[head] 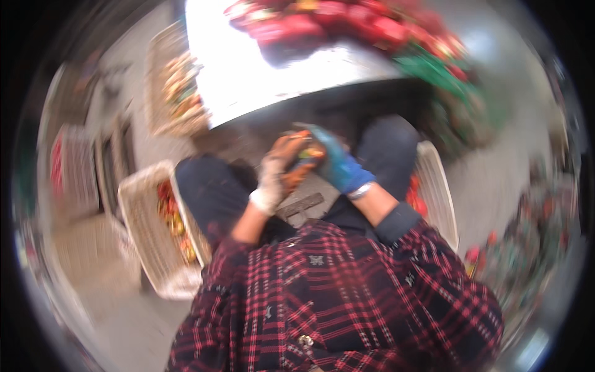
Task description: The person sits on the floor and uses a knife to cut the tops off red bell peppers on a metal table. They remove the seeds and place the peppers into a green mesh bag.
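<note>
In front of my lap my left hand [278,169], in a white glove with orange-coated fingers, curls around a small orange, red and green piece of produce [312,152]. Its exact kind is lost in blur. My right hand [332,160] wears a blue glove and presses close against the far side of that piece. A thin pale tip [301,124] shows above the blue fingers; I cannot tell what it is. Beyond both hands stands a bright white tabletop [241,88] bearing a heap of red produce [325,23].
A pale plastic crate [146,232] with red and yellow pieces stands by my left knee, another crate [176,88] beyond it. A third crate [437,190] holds red pieces at my right. Green mesh [432,69] hangs over the table's right edge. Filled mesh bags [525,237] lie farther right.
</note>
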A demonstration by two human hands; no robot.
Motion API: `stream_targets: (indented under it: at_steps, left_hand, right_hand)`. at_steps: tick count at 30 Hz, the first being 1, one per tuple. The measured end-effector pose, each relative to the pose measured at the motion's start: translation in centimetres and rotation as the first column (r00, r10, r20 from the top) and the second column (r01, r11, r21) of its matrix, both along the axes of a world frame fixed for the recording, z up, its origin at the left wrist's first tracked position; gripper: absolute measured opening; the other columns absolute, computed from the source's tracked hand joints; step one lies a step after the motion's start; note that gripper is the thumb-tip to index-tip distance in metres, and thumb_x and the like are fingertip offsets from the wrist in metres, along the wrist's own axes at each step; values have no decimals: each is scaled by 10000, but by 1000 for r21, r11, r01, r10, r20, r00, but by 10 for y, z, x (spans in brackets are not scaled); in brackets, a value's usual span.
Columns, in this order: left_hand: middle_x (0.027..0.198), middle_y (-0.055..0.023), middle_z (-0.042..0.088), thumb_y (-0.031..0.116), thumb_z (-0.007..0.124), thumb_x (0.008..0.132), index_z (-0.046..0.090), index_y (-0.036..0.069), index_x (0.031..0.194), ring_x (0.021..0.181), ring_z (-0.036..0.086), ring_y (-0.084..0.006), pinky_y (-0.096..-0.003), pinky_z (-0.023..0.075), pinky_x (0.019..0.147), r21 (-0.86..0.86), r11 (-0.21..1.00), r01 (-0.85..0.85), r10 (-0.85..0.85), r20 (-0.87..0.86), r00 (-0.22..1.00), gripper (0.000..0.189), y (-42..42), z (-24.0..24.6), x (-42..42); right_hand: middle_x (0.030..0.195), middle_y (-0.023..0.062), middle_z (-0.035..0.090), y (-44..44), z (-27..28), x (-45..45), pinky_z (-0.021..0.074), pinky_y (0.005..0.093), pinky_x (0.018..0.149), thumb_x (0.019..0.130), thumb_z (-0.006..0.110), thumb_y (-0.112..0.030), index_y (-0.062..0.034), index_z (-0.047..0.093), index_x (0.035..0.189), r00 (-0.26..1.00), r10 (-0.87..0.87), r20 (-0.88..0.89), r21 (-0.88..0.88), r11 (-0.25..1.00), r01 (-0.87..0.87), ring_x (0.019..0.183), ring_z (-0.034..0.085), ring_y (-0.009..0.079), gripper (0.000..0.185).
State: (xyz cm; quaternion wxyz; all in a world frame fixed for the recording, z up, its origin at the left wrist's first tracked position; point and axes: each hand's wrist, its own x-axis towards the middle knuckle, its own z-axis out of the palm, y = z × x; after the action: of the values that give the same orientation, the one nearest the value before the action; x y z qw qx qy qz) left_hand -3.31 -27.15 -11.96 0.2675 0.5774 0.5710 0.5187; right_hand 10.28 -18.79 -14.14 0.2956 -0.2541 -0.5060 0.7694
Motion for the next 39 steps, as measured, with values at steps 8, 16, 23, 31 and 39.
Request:
stream_targets:
  at_steps: [8,16,23,31,39]
  left_hand:
    - [935,-49,674,118,617,949,632,-16,1121,754,635,-95,-223,526,652,-276,961,-16,181,585,790,219,-32,-25,50]
    - [808,-27,660,125,630,912,677,4,972,737,600,-95,-254,482,669,-198,953,-229,278,274,921,143,-10,-7,52]
    - [764,-127,692,243,658,878,678,-3,897,682,651,-212,-342,504,668,-152,800,-580,544,-223,809,247,36,-18,37]
    - [881,-99,666,74,602,854,599,65,1163,720,640,-257,-354,544,670,-131,915,-382,372,-99,923,309,82,-27,-48]
    - [1207,-172,628,52,700,804,585,59,1280,1089,614,-320,-375,485,957,-16,999,39,-42,-313,949,489,53,-8,-58]
  right_hand:
    - [973,51,664,-58,-26,19,535,260,713,977,512,-326,-78,602,1162,941,-276,-194,-237,944,228,833,651,148,322]
    - [995,62,660,-49,5,0,528,235,709,976,538,-219,-29,607,1212,895,-427,-130,-315,874,371,825,626,124,310]
    - [1071,51,655,-24,-4,-19,477,192,643,975,505,-230,-43,607,1253,892,-450,-53,-7,893,450,880,594,68,351]
    - [1228,157,605,25,-11,8,546,345,816,951,486,-268,1,517,1333,877,-242,-416,-99,970,221,1044,609,206,468]
    - [1229,152,628,51,-42,2,551,407,841,907,511,-203,-25,526,1331,925,-269,-267,-703,711,4,1040,638,286,460]
